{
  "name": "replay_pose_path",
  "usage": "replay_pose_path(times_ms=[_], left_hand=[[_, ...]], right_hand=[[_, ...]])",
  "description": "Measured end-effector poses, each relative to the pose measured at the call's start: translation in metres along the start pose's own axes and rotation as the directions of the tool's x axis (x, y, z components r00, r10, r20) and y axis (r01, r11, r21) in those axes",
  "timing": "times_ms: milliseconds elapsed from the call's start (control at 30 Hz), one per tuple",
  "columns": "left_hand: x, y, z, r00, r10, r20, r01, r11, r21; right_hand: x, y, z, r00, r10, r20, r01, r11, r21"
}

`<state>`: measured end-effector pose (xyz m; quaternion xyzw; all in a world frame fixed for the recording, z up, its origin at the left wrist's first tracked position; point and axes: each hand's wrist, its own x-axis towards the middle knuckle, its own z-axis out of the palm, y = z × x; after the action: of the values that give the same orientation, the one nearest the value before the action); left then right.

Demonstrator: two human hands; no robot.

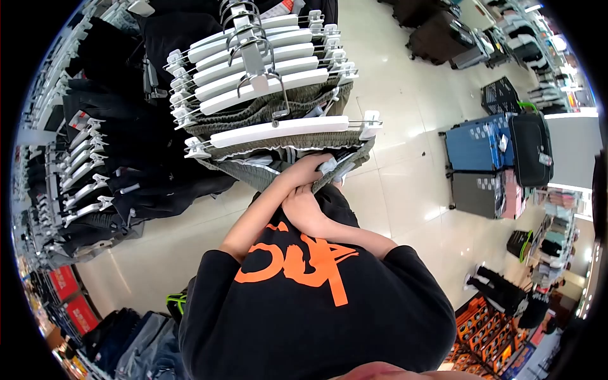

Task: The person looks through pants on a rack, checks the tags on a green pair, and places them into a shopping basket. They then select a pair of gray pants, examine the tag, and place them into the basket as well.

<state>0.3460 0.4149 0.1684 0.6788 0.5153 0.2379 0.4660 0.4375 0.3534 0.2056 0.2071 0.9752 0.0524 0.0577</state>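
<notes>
A pair of dark olive elastic-waist trousers (244,171) hangs by clips from a white hanger (278,132) right in front of me. The front of the waistband is pulled down toward me, so the inside shows. My left hand (310,170) reaches inside the waist, fingers closed on a small white label (328,166). Just below, under my left wrist, my right hand (303,208) is closed at the front edge of the trousers; its fingertips are partly hidden. Behind hang several similar trousers on white clip hangers (259,88), hooked over a metal rail arm (252,60).
Racks of dark clothes (120,145) stand close on the left. Folded jeans (142,342) lie at lower left. On the right, suitcases (478,145) stand on the shiny tiled floor (396,183). Another person (506,291) is farther off at lower right, near an orange display (481,335).
</notes>
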Motion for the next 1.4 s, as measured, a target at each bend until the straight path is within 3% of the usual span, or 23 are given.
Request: replay_pose_path(times_ms=[167,300,367,400,433,467,500,533,567,600,633,700,767,833,900,967,1000,1033,1067,1100,1300,1333,1400], left_hand=[[0.022,-0.018,0.009,0.952,-0.116,-0.283,0.101,0.993,-0.067],[0.030,0.000,0.006,0.766,-0.084,-0.637,0.015,0.994,-0.112],[0.034,0.001,0.008,0.685,-0.085,-0.724,0.030,0.996,-0.089],[0.030,0.011,0.005,0.656,-0.117,-0.746,0.086,0.993,-0.080],[0.026,0.017,0.005,0.627,-0.148,-0.765,0.144,0.987,-0.072],[0.022,0.016,0.011,0.599,-0.168,-0.783,0.237,0.971,-0.027],[0.016,0.021,0.012,0.581,-0.182,-0.793,0.252,0.967,-0.038],[0.010,0.026,0.015,0.556,-0.160,-0.816,0.278,0.961,0.001],[0.006,0.033,0.018,0.533,-0.137,-0.835,0.304,0.952,0.038],[0.003,0.040,0.019,0.524,-0.129,-0.842,0.337,0.939,0.066],[0.001,0.046,0.020,0.514,-0.139,-0.847,0.347,0.936,0.057],[-0.002,0.055,0.019,0.595,-0.159,-0.788,0.338,0.939,0.065],[-0.002,0.060,0.017,0.658,-0.186,-0.729,0.341,0.938,0.068],[0.000,0.060,0.016,0.671,0.054,-0.740,0.196,0.949,0.248],[0.001,0.062,0.014,0.696,0.008,-0.718,0.211,0.953,0.216],[0.000,0.064,0.012,0.692,-0.127,-0.711,0.093,0.992,-0.087],[-0.001,0.059,0.011,0.685,-0.005,-0.729,0.028,0.999,0.020],[0.001,0.057,0.014,0.687,-0.010,-0.727,0.028,1.000,0.013],[0.004,0.057,0.018,0.636,-0.194,-0.747,-0.129,0.928,-0.350],[0.007,0.059,0.021,0.611,-0.380,-0.694,-0.294,0.706,-0.645],[0.011,0.064,0.014,0.639,-0.377,-0.671,-0.289,0.690,-0.663],[0.010,0.067,0.014,0.614,-0.391,-0.685,-0.314,0.675,-0.667],[0.005,0.075,0.014,0.590,-0.422,-0.688,-0.356,0.630,-0.691]], right_hand=[[0.003,0.047,0.023,0.971,-0.229,-0.070,0.233,0.971,0.053],[0.006,0.092,0.020,0.855,-0.472,-0.215,0.474,0.879,-0.042],[0.005,0.110,0.008,0.822,-0.510,-0.254,0.520,0.854,-0.034],[0.005,0.121,-0.004,0.776,-0.526,-0.348,0.626,0.709,0.326],[0.005,0.130,-0.015,0.748,-0.501,-0.435,0.652,0.434,0.621],[0.001,0.137,-0.024,0.787,-0.320,-0.527,0.613,0.313,0.726],[-0.008,0.146,-0.020,0.824,-0.084,-0.560,0.555,0.319,0.768],[-0.011,0.154,-0.014,0.726,0.146,-0.673,0.605,0.332,0.724],[-0.013,0.161,-0.009,0.721,0.344,-0.602,0.503,0.337,0.796],[-0.006,0.165,-0.008,0.760,0.474,-0.445,0.387,0.220,0.895],[-0.005,0.165,0.001,0.828,0.546,-0.131,0.214,-0.091,0.973],[-0.003,0.159,0.003,0.856,0.517,-0.028,0.088,-0.092,0.992],[0.001,0.148,0.001,0.856,0.517,0.003,0.068,-0.118,0.991],[0.007,0.149,0.004,0.867,0.495,0.060,0.049,-0.205,0.978],[0.009,0.156,0.012,0.909,0.416,0.035,0.101,-0.299,0.949],[0.005,0.162,0.012,0.899,0.426,0.097,0.049,-0.319,0.946],[0.004,0.167,0.012,0.898,0.414,0.146,0.004,-0.339,0.941],[0.003,0.170,0.013,0.885,0.397,0.243,-0.064,-0.412,0.909],[0.003,0.170,0.012,0.886,0.403,0.230,-0.039,-0.430,0.902],[0.004,0.171,0.010,0.886,0.409,0.221,-0.016,-0.448,0.894],[0.005,0.186,-0.001,0.920,0.261,0.293,-0.149,-0.458,0.876],[0.007,0.188,-0.003,0.935,0.273,0.228,-0.131,-0.330,0.935],[0.009,0.191,-0.015,0.935,0.250,0.250,-0.176,-0.283,0.943]])
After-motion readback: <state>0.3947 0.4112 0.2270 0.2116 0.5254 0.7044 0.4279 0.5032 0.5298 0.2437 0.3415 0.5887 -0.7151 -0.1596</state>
